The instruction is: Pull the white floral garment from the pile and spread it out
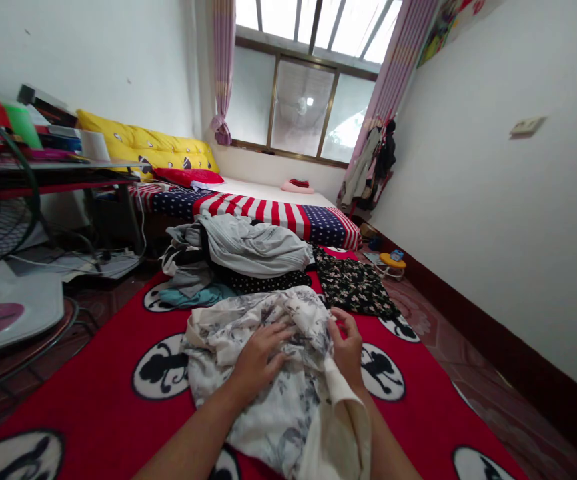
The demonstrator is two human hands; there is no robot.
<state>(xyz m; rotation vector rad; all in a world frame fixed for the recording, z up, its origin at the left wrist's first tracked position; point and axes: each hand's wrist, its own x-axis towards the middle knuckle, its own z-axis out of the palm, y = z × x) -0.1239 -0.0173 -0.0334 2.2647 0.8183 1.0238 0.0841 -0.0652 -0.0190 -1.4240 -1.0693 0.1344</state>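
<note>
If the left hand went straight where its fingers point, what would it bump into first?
Probably the bunched folds of the white flowered cloth: the left hand rests on it, pointing forward and somewhat right. How high the folds rise is hard to judge.

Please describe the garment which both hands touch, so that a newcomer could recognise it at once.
Find the red blanket with round white prints. On it, nearer than the pile of clothes, lies a rumpled garment touched by the left hand and the right hand. Its grey flowers are on white, unlike the black flowered cloth beyond it to the right.
</note>
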